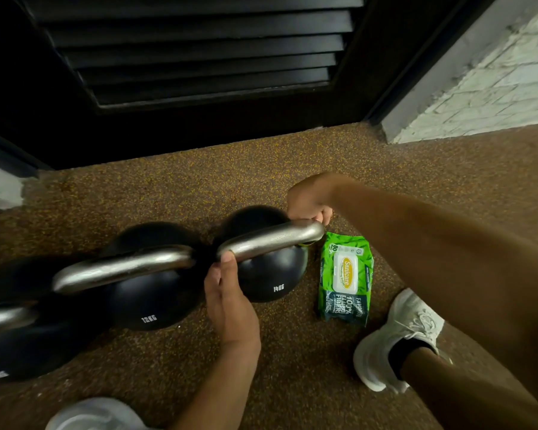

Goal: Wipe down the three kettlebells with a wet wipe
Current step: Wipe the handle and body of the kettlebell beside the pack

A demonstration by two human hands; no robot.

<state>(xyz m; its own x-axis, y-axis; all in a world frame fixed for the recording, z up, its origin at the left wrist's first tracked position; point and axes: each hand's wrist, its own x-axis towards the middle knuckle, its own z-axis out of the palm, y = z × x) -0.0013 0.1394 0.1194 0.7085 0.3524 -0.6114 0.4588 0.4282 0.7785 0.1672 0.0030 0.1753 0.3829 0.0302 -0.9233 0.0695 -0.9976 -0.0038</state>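
A: Nearest the camera?
B: White sneaker [398,339] bottom right with a black sock above it. A second pale shoe [94,412] at the bottom edge, blurred. Speckled brown rubber floor [292,352] under everything.

A: Kettlebells?
B: Three in a row, black bodies, bare steel handles. Near-left kettlebell [22,346] is cut off by the frame edge, weight label unreadable. 12KG kettlebell [149,293] in the middle. 14KG kettlebell [261,268] furthest right. They sit tight together, handles nearly end to end.

A: Hands?
B: Left hand [227,296] is on the near end of the 14KG handle, thumb pressed on top of the bar, fingers curled under. Right hand [308,200] is fisted at the far end of the same handle, over its bend. Probably has a wipe bunched in it, but the fist hides it; can't confirm.

A: Wipe pack?
B: Green Sanicare wet wipe pack [345,277] flat on the floor just right of the 14KG bell, under the right forearm. White lid flap looks closed.

A: Behind that?
B: Dark louvered door [196,57] along the back, white painted brick wall [494,82] far right.
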